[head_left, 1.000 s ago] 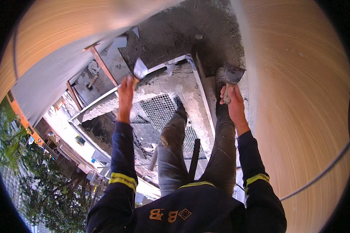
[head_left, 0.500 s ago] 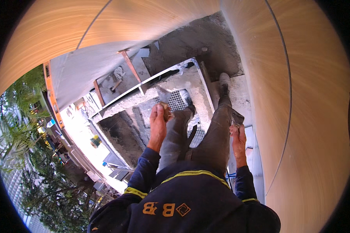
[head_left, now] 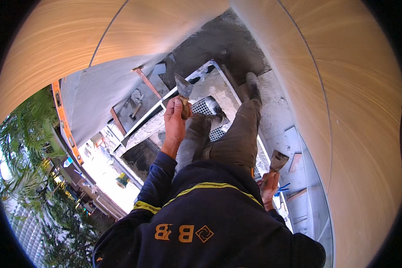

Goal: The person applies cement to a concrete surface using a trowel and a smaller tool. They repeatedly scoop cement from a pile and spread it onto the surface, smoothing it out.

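Observation:
My left hand (head_left: 174, 125) is closed on the wooden handle of a metal scraper (head_left: 183, 87), its flat blade pointing up over the framed pit below. Low at the right, beside my right leg, my right hand (head_left: 269, 187) grips a second, dirtier scraper (head_left: 279, 159). Beneath me are my dusty grey trouser legs (head_left: 236, 136) and boots; one boot (head_left: 213, 106) is on perforated grating (head_left: 202, 104), the other (head_left: 251, 80) on the concrete floor outside the white-edged pit frame (head_left: 228, 78).
Curved tan wall surfaces (head_left: 353, 98) rise on both sides, with a hanging cable (head_left: 319, 76). Upright reddish bars (head_left: 148, 80) and a hammer (head_left: 135, 111) lie left of the pit. An orange level (head_left: 62, 114) stands at the left, near foliage (head_left: 27, 129); offcuts (head_left: 295, 163) lie at the right.
Both hands have moved with their scrapers: the right one down toward my hip, the left one inward, then slightly up. The view has shifted, bringing more floor at the right into sight.

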Demonstrator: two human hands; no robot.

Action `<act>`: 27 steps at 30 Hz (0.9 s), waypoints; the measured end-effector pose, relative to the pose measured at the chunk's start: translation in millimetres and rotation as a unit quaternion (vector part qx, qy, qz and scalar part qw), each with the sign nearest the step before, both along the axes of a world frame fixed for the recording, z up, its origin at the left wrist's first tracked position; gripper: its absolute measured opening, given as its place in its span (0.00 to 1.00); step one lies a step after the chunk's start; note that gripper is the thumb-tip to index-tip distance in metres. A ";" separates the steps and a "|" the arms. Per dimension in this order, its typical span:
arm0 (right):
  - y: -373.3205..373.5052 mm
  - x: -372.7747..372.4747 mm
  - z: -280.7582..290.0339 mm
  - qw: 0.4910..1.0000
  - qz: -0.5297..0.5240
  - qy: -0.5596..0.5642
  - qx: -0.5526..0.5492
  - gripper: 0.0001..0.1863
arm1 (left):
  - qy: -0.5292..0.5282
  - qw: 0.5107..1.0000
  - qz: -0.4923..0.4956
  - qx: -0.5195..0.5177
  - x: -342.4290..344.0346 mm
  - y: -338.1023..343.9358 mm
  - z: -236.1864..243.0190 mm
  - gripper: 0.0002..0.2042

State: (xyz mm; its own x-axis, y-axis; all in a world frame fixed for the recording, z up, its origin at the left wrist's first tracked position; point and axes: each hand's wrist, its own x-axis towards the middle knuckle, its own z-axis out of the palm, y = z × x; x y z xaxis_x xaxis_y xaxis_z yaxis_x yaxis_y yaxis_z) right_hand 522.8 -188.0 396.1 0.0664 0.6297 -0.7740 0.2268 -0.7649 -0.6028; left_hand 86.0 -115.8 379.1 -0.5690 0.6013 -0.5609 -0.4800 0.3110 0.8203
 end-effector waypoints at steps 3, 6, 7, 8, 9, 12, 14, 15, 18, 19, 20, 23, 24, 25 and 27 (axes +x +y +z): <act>-81.2 38.4 -29.4 0.962 0.167 -0.135 0.172 0.12 | -0.005 0.999 -0.014 0.035 -12.4 13.2 1.7 0.14; -113.9 68.5 -24.1 0.930 0.237 -0.162 0.230 0.13 | -0.011 1.000 0.018 0.022 -18.1 15.6 9.4 0.13; -55.8 30.6 8.9 0.903 0.222 -0.223 0.292 0.11 | -0.007 0.999 0.022 0.034 -20.5 25.3 16.5 0.13; -9.6 6.5 37.8 0.948 0.154 -0.166 0.225 0.12 | -0.002 0.999 0.035 0.041 -23.0 30.7 30.2 0.13; 35.0 -9.6 50.5 0.989 0.049 -0.074 0.117 0.12 | 0.005 0.998 0.048 0.043 -25.5 33.6 42.5 0.12; 161.6 -74.9 84.1 0.992 0.025 0.036 0.120 0.14 | 0.019 0.991 0.112 0.073 -25.0 42.2 74.9 0.15; 218.1 -132.4 107.2 0.976 0.089 0.109 0.166 0.17 | 0.056 0.979 0.162 0.108 -17.8 40.3 89.7 0.19; 238.0 -167.1 118.2 0.963 0.129 0.147 0.185 0.18 | 0.077 0.973 0.175 0.126 -17.1 41.8 103.2 0.20; 270.6 -257.9 143.0 0.915 0.236 0.301 0.128 0.23 | 0.234 0.941 0.168 0.178 -14.0 26.6 91.4 0.10; 273.9 -280.9 151.6 0.899 0.264 0.340 0.080 0.25 | 0.364 0.903 0.162 0.158 -14.2 22.6 97.3 0.10; 272.9 -303.2 162.3 0.875 0.317 0.358 0.071 0.29 | 0.360 0.907 0.182 0.124 -10.0 16.7 121.8 0.08; 271.8 -308.0 216.1 0.857 0.387 0.338 -0.034 0.29 | 0.305 0.911 0.260 0.094 55.9 14.6 180.2 0.10; 265.1 -314.6 223.8 0.855 0.416 0.306 -0.041 0.28 | 0.279 0.915 0.281 0.084 67.1 7.5 201.8 0.12; 252.2 -320.2 238.2 0.828 0.469 0.304 -0.050 0.28 | 0.252 0.919 0.294 0.077 78.4 -2.8 218.7 0.15; 227.6 -329.6 259.5 0.769 0.566 0.291 -0.064 0.27 | 0.207 0.919 0.325 0.080 96.5 -18.8 242.4 0.19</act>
State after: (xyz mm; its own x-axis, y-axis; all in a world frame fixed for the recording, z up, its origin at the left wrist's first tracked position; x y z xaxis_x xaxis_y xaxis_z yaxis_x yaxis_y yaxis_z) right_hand 193.2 39.6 655.6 -0.8485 -0.0548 -0.5263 0.5117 -0.3383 -0.7897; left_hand 182.5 -134.6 621.5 -0.9822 0.1146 -0.1487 -0.1574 -0.0718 0.9849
